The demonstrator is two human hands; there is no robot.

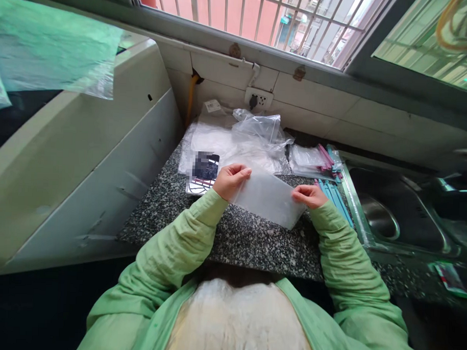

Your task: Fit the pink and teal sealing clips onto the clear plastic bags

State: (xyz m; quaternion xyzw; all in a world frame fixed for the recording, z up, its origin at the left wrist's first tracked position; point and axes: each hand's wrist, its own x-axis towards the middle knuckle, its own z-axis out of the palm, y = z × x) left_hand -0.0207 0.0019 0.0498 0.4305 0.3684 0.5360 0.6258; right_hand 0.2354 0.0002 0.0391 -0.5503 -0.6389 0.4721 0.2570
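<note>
Pinching plastic bag [270, 197] thumb-to-finger at opposite ends with left hand [230, 182] and right hand [311, 196], probably to get limp plastic spread fairly flat. Held over front part of counter [250, 244], likely because of bag pile [215, 137] crowding the back. Looks milky, half see-through, thin, roughly four-sided, sloping down toward the right.
</note>
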